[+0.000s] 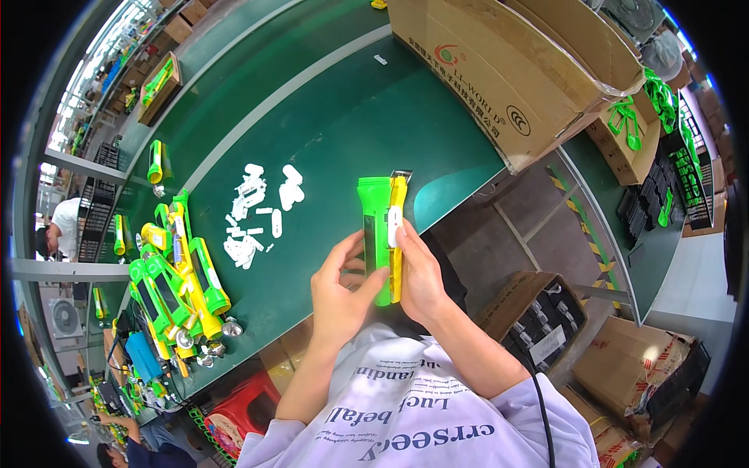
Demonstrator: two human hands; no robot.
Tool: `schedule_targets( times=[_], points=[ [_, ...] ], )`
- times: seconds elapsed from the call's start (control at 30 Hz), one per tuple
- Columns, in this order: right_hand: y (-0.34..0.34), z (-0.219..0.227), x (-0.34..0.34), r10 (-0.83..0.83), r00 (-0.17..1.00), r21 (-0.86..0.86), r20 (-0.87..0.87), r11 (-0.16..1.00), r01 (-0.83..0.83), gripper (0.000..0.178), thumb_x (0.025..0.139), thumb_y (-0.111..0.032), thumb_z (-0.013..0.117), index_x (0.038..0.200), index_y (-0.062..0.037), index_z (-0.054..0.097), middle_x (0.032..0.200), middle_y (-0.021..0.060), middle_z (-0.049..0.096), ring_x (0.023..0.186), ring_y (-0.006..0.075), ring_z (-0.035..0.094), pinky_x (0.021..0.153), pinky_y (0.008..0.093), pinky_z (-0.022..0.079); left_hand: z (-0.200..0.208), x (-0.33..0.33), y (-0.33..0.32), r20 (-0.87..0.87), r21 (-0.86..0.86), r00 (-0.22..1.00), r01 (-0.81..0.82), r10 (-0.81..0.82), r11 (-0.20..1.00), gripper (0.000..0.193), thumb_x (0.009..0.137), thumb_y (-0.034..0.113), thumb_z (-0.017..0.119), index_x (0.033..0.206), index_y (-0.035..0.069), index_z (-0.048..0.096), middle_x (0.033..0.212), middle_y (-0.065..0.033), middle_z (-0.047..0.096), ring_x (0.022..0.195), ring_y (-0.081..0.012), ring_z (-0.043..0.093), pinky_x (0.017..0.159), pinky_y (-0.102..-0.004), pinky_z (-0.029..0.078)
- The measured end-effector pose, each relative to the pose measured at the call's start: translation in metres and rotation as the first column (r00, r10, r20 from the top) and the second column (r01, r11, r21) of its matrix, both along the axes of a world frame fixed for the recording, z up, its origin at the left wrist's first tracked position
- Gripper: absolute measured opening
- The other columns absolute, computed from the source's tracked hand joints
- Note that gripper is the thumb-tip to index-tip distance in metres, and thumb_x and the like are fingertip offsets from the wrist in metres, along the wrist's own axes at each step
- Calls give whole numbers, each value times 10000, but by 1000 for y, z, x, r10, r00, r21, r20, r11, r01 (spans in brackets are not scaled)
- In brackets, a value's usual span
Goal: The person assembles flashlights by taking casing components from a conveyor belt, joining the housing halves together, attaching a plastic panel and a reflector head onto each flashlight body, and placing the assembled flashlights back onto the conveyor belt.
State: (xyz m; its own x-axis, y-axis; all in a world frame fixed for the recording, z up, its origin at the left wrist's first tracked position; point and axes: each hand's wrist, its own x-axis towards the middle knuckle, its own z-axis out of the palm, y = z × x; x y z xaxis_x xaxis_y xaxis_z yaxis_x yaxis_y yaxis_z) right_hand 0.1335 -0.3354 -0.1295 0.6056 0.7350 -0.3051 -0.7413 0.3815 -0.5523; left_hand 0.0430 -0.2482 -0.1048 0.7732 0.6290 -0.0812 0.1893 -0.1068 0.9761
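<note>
A: State the finger positions.
B: The left hand [343, 285] grasps the green side of the casing [381, 234]; the right hand [421, 281] grasps its yellow side, fingers beside the white strip [395, 226]. The casing is at the near edge of the table [312, 156].
A: Recommended handling?
B: Support both sides evenly; avoid tilting the strip.
A: Surroundings?
B: Loose white parts [251, 187] lie leftward, heaped green-and-yellow lamps [175, 281] farther left. A large carton [484, 70] probably limits reach at far right.

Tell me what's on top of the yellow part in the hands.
A white piece sits against the yellow part, with shiny metal at its far end. The right hand covers some of its right side; the underside is hidden.
</note>
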Motion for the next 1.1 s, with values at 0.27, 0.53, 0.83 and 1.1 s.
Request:
schedule_targets(
  times=[0.27, 0.53, 0.83, 1.1],
  points=[
    [-5, -1, -1, -8, 1000, 15, -1, 1000, 8, 402, 1071, -249, 348, 1426, -65, 394, 1180, 38, 568, 1065, 111, 557, 914, 295, 475, -3, 1, -5, 10, 35, 1000, 29, -30, 999, 588, 764, 7, 757, 1311, -49, 547, 1192, -164, 663, 850, -131, 633, 699, -268, 562],
    [-7, 3, -5, -6, 997, -38, 74, 999, 8, 413, 1080, -282, 338, 1420, -55, 404, 1195, 48, 567, 1074, 127, 565, 911, 294, 490, -6, 1, -8, 11, 36, 1000, 7, -8, 999, 607, 758, 40, 789, 1313, -46, 558, 1191, -159, 664, 849, -145, 638, 700, -274, 561],
    [-5, -4, -3, 30, 990, -109, 135, 994, -16, 439, 1083, -288, 354, 1449, -49, 392, 1248, 60, 562, 1156, 136, 529, 967, 294, 440, -16, -3, -3, 4, 140, 999, -32, 32, 990, 516, 813, 16, 735, 1313, 47, 608, 1145, -147, 679, 880, -163, 655, 742, -281, 543],
    [-17, 0, 13, 270, 934, -235, 234, 948, -215, 610, 874, -26, 521, 1463, -41, 364, 1209, 62, 547, 1142, 162, 518, 988, 295, 412, -19, -3, -2, -8, 186, 999, -49, 51, 981, 389, 846, -74, 683, 1224, 16, 665, 1017, -114, 707, 796, -126, 679, 716, -225, 553]
  ],
)
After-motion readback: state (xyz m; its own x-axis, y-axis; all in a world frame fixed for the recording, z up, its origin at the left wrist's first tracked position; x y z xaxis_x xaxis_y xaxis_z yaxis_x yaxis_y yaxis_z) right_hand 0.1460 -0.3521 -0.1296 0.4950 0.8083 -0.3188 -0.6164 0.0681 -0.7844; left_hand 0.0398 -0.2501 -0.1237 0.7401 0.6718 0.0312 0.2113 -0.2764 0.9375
